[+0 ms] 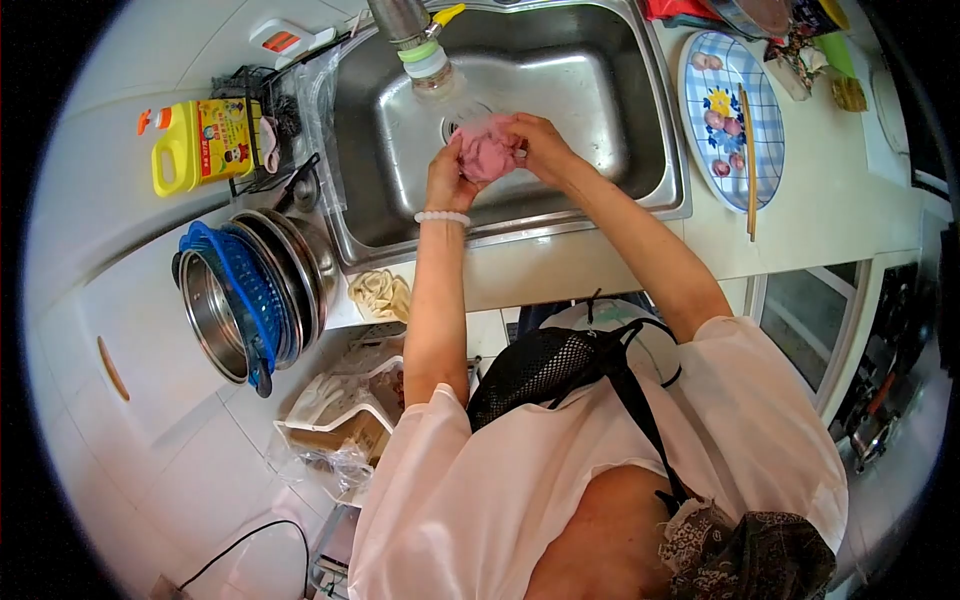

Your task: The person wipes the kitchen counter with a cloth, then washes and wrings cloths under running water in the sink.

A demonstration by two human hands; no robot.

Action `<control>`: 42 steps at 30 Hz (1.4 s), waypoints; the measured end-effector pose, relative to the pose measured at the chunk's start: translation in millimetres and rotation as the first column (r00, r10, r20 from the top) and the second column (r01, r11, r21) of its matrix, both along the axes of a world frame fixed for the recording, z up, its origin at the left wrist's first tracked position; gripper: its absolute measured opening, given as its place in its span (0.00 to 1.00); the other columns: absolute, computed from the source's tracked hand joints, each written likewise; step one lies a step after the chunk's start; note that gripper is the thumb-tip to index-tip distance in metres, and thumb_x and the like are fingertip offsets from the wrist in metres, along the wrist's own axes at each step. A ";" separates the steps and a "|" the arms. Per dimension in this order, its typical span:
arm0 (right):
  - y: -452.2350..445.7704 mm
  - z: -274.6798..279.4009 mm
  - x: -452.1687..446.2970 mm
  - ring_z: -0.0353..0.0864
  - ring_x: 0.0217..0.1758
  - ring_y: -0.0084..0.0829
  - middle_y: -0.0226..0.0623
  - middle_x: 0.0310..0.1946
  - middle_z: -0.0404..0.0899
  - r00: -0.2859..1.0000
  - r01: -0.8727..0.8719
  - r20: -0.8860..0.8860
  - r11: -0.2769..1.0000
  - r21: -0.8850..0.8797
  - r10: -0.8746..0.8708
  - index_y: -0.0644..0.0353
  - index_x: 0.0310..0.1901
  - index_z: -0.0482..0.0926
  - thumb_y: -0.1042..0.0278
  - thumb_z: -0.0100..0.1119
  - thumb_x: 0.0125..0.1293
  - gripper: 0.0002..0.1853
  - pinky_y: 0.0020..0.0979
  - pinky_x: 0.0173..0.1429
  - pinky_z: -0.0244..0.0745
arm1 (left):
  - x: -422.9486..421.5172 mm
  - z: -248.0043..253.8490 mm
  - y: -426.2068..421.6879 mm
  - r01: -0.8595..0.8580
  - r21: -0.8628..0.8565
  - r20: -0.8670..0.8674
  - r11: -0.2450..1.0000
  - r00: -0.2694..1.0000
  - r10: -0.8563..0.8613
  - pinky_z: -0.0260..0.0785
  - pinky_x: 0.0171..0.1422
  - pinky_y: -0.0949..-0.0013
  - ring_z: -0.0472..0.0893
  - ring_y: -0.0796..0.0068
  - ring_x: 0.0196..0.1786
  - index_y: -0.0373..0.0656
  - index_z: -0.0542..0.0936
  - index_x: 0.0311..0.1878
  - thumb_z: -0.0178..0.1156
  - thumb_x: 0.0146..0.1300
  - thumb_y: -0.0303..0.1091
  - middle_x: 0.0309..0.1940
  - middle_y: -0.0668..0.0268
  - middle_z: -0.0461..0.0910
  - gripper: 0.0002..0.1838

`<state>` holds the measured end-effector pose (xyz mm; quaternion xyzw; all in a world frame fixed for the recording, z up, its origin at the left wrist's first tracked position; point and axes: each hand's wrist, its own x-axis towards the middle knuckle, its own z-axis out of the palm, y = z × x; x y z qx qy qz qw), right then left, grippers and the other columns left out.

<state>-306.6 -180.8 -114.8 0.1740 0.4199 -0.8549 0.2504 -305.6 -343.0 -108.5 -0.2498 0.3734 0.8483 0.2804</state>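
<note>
A crumpled pink cloth [488,152] is held between my two hands over the steel sink [590,110], just below the tap [405,25]. Water seems to run from the tap's spout beside the cloth. My left hand [450,180], with a pale bead bracelet [442,217] at its wrist, grips the cloth's left side. On the other side, my right hand [542,150] has its fingers closed on the cloth's right edge. Some fingertips are hidden by the folds. The drain [456,125] lies partly behind the cloth.
An oval plate [695,75] with chopsticks [750,180] is on the counter at right. Stacked pots with a blue colander [235,290] stand at left, near a yellow jug [180,150]. A cream cloth [380,294] lies at the counter's front edge.
</note>
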 end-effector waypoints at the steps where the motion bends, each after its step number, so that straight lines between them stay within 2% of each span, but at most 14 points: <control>1: -0.9 -2.7 -1.7 0.73 0.32 0.25 0.31 0.30 0.74 0.999 0.034 0.011 0.999 -0.033 -0.033 0.56 0.36 0.75 0.67 0.54 0.56 0.07 0.29 0.32 0.71 | -2.0 0.0 1.0 0.000 0.000 0.000 1.000 1.000 0.000 0.66 0.56 0.51 0.72 0.58 0.55 0.38 0.65 0.57 0.38 0.69 0.45 0.55 0.57 0.70 0.22; 10: 3.5 8.0 -8.5 0.73 0.43 0.28 0.34 0.36 0.74 1.000 0.001 0.013 1.000 -0.005 -0.001 0.59 0.40 0.74 0.59 0.51 0.62 0.13 0.39 0.43 0.72 | -8.5 -0.1 8.7 -0.407 -0.017 -0.009 0.913 0.914 0.406 0.68 0.54 0.60 0.75 0.65 0.45 0.39 0.71 0.41 0.43 0.67 0.35 0.38 0.59 0.76 0.10; 12: 7.3 17.9 -6.8 0.73 0.46 0.29 0.35 0.38 0.73 0.999 -0.020 0.051 0.996 0.083 0.016 0.60 0.41 0.74 0.61 0.49 0.62 0.12 0.40 0.48 0.72 | -10.7 -6.4 0.0 -0.413 0.267 -0.084 0.871 0.890 0.448 0.69 0.51 0.64 0.75 0.67 0.41 0.39 0.71 0.36 0.45 0.65 0.31 0.32 0.61 0.75 0.07; 17: 5.8 13.7 -4.9 0.71 0.50 0.43 0.40 0.43 0.72 0.965 0.038 0.257 0.947 -0.318 0.047 0.61 0.48 0.69 0.56 0.52 0.61 0.19 0.54 0.52 0.71 | -7.3 3.3 1.0 -0.418 0.186 -0.213 0.889 0.866 0.452 0.69 0.50 0.65 0.75 0.66 0.39 0.37 0.71 0.33 0.45 0.58 0.24 0.32 0.60 0.75 0.05; 19: 6.2 12.0 -9.1 0.73 0.48 0.43 0.41 0.45 0.71 0.977 -0.015 0.198 0.954 -0.300 0.077 0.60 0.49 0.69 0.59 0.53 0.60 0.18 0.52 0.51 0.72 | -5.2 4.2 -0.2 -0.420 0.151 -0.226 0.895 0.867 0.444 0.69 0.51 0.64 0.75 0.65 0.39 0.37 0.72 0.32 0.45 0.56 0.22 0.33 0.60 0.75 0.05; 21: 4.6 11.2 -9.2 0.75 0.46 0.42 0.42 0.46 0.70 0.984 -0.067 0.140 0.959 -0.276 0.109 0.59 0.49 0.68 0.62 0.55 0.59 0.18 0.50 0.50 0.74 | -5.3 7.7 -2.0 -0.276 -0.082 -0.404 0.958 0.888 0.221 0.69 0.52 0.57 0.75 0.63 0.42 0.37 0.72 0.38 0.44 0.55 0.22 0.37 0.59 0.74 0.09; 23: -1.7 12.1 -10.0 0.76 0.42 0.40 0.43 0.47 0.70 0.999 -0.029 0.038 0.997 -0.071 0.032 0.60 0.50 0.67 0.70 0.57 0.57 0.19 0.43 0.47 0.77 | -2.3 16.8 1.0 -0.278 -0.152 -0.345 0.948 0.914 0.213 0.69 0.52 0.53 0.75 0.62 0.44 0.38 0.71 0.42 0.44 0.57 0.24 0.40 0.58 0.74 0.10; 25: -5.3 11.4 -10.3 0.76 0.42 0.38 0.42 0.45 0.71 0.999 0.028 -0.031 0.996 -0.083 -0.031 0.61 0.50 0.67 0.74 0.57 0.54 0.20 0.42 0.46 0.77 | -1.8 29.2 2.1 -0.274 -0.221 -0.285 0.936 0.936 0.207 0.69 0.53 0.50 0.75 0.60 0.46 0.39 0.70 0.45 0.44 0.59 0.26 0.43 0.57 0.74 0.11; 27: -6.1 17.6 -8.8 0.76 0.43 0.36 0.41 0.44 0.72 0.991 0.088 -0.095 0.991 -0.097 -0.098 0.62 0.49 0.67 0.78 0.57 0.52 0.21 0.41 0.46 0.77 | -1.6 37.7 0.5 -0.168 -0.124 -0.094 0.978 0.983 0.157 0.69 0.52 0.46 0.74 0.57 0.49 0.40 0.68 0.49 0.43 0.62 0.31 0.47 0.54 0.72 0.13; 29: -5.3 31.6 -7.6 0.73 0.45 0.31 0.36 0.41 0.72 0.985 0.130 -0.111 0.991 -0.012 -0.131 0.64 0.51 0.66 0.85 0.50 0.48 0.24 0.30 0.49 0.72 | -2.4 43.3 0.9 -0.105 -0.117 -0.068 0.988 0.993 0.098 0.69 0.51 0.47 0.75 0.58 0.48 0.40 0.67 0.51 0.42 0.62 0.31 0.47 0.55 0.72 0.15; 33: -3.7 16.5 -8.8 0.73 0.44 0.28 0.36 0.41 0.72 0.984 0.046 -0.169 0.999 -0.014 -0.048 0.65 0.51 0.67 0.86 0.48 0.46 0.25 0.27 0.46 0.71 | -8.4 21.8 0.3 -0.078 -0.060 -0.080 0.995 0.994 0.073 0.68 0.53 0.47 0.73 0.55 0.50 0.38 0.65 0.52 0.41 0.60 0.32 0.47 0.55 0.72 0.17; 36: -1.6 22.0 -6.7 0.73 0.41 0.25 0.35 0.40 0.72 0.958 -0.002 -0.283 0.985 0.173 0.052 0.64 0.48 0.69 0.83 0.48 0.47 0.22 0.26 0.44 0.71 | -8.4 4.9 0.5 -0.233 -0.063 -0.143 0.970 0.964 0.222 0.66 0.58 0.51 0.74 0.56 0.50 0.36 0.70 0.45 0.44 0.61 0.32 0.46 0.56 0.74 0.13; 38: 5.5 26.4 -7.8 0.76 0.39 0.24 0.33 0.36 0.76 0.985 -0.100 -0.128 0.987 0.123 0.116 0.61 0.41 0.74 0.71 0.54 0.56 0.10 0.30 0.41 0.75 | -5.7 -5.3 -6.5 -0.244 0.040 -0.180 0.969 0.952 0.247 0.66 0.57 0.51 0.74 0.56 0.49 0.35 0.72 0.42 0.44 0.60 0.32 0.44 0.56 0.74 0.12; 42: 8.4 24.4 -8.3 0.76 0.36 0.23 0.32 0.34 0.76 0.997 -0.075 0.006 0.995 -0.073 0.076 0.60 0.40 0.75 0.65 0.53 0.59 0.10 0.30 0.38 0.75 | -1.0 -2.7 -6.1 -0.249 0.276 -0.183 0.928 0.935 0.305 0.65 0.55 0.53 0.74 0.57 0.47 0.37 0.74 0.36 0.47 0.59 0.35 0.40 0.57 0.76 0.11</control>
